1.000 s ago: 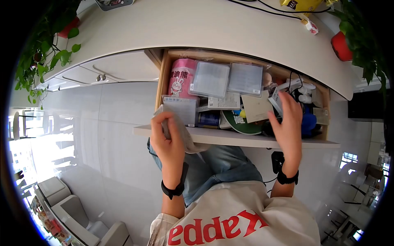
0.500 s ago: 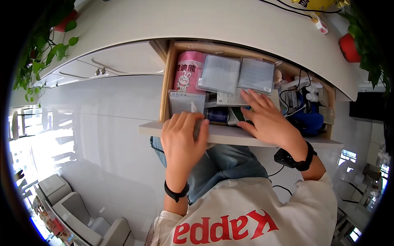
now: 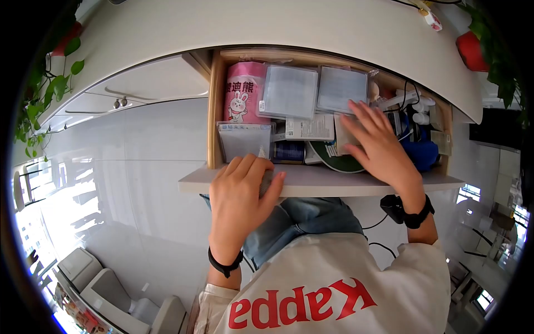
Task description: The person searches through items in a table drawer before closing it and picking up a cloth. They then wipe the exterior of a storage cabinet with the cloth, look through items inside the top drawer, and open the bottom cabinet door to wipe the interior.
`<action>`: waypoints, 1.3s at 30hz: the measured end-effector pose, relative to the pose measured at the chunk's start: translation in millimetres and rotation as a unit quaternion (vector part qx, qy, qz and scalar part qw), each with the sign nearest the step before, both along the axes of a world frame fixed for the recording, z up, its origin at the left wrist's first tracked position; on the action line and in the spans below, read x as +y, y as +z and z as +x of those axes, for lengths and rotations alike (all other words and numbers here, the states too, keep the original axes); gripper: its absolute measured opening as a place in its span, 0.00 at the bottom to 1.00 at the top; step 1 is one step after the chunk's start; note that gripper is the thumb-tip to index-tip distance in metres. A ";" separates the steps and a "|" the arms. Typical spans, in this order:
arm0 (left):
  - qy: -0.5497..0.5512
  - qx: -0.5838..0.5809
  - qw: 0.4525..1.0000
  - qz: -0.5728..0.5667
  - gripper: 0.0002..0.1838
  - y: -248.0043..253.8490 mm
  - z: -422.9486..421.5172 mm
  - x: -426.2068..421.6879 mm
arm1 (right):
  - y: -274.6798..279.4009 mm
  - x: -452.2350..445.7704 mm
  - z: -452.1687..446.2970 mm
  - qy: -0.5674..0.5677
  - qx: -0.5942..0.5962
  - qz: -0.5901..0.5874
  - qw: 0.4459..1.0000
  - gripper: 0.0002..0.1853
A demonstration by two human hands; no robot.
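Note:
My left hand [image 3: 238,186] is curled over the top edge of the drawer front [image 3: 328,182]; a small greyish thing shows between thumb and fingers, too hidden to name. Over the pulled-out drawer [image 3: 213,125], my right hand [image 3: 381,147] has its fingers spread, beside a beige flat piece [image 3: 346,139]. Near its fingertips lies a clear flat case [image 3: 339,89], with a second clear case [image 3: 289,92] to the left. A white printed box [image 3: 308,128] sits below them, and a dark green rounded item [image 3: 339,160] is partly covered.
The drawer also holds a pink rabbit-print pack [image 3: 243,94], another clear case [image 3: 245,140], a dark blue can [image 3: 289,151], a blue item [image 3: 421,156] and tangled cables. Potted plants [image 3: 473,53] stand at both sides of the white cabinet top [image 3: 267,25].
My right hand has shifted right off the white box, uncovering more of it and of the green item. My left hand stays on the drawer front. The view has moved slightly.

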State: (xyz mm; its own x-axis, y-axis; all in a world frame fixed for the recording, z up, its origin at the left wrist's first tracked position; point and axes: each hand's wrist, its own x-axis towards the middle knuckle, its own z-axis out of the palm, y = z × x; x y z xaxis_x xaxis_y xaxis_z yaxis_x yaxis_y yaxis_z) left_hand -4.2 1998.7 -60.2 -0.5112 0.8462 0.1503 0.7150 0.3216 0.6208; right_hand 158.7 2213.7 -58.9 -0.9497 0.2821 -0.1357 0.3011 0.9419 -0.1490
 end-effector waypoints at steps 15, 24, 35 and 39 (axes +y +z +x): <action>0.002 0.004 1.000 -0.007 0.07 1.8 0.1 -0.4 | 9.1 0.7 22.7 -0.065 -0.024 -0.021 0.997 0.28; -0.009 0.016 1.000 -0.015 0.08 -3.8 -2.8 -0.1 | 17.3 -18.3 -7.6 0.022 -0.031 -0.104 0.994 0.20; -0.007 0.011 1.000 -0.002 0.07 -6.5 -3.8 -0.9 | -7.8 -26.9 -29.7 0.037 -0.045 -0.211 0.976 0.22; -0.007 0.029 0.999 0.016 0.06 -9.8 -3.9 -1.9 | -14.7 -30.1 -26.5 0.046 -0.017 -0.213 0.976 0.22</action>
State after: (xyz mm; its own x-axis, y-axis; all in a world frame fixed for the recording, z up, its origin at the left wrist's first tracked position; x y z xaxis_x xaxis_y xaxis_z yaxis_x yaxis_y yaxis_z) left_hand -8.0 1996.8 -70.0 -0.4889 0.8478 0.2056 0.7540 0.2921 0.5883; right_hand 132.2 2183.6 -73.6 -0.9613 0.1068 -0.2541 0.2295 0.8205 -0.5235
